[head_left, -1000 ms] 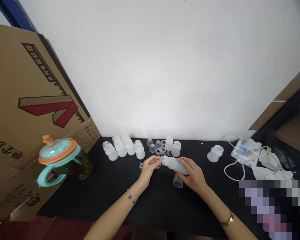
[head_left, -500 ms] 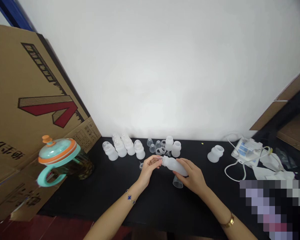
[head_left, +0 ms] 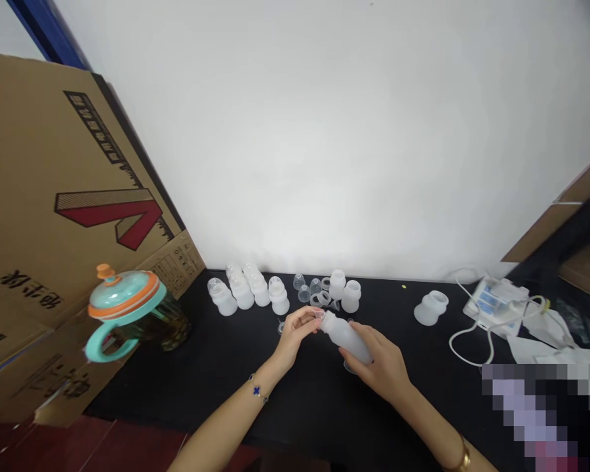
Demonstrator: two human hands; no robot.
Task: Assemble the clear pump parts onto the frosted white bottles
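Observation:
A white baby bottle (head_left: 347, 337) lies tilted above the black table, its mouth end toward the left. My right hand (head_left: 382, 364) is wrapped round its body. With thumb and fingers pinched, my left hand (head_left: 295, 334) grips the clear top piece (head_left: 319, 315) at the bottle's mouth; whether this is the teat or a ring I cannot tell. Below my right hand, a clear cap (head_left: 349, 368) is mostly hidden. Just beyond both hands lie loose clear rings (head_left: 317, 299) and clear domed caps (head_left: 303, 293), beside two open white bottles (head_left: 351, 296).
Several capped bottles (head_left: 223, 298) stand at the back left. Another open bottle (head_left: 430, 308) leans at the right, near a white device (head_left: 494, 305) with cables. A teal-lidded jug (head_left: 122, 308) and a large carton (head_left: 24, 196) are on the left. A white wall closes the back.
The view has shifted a little, so everything sits slightly further right. My right hand and the bottle have tipped lower, covering more of the clear cap. My left hand keeps its pinch.

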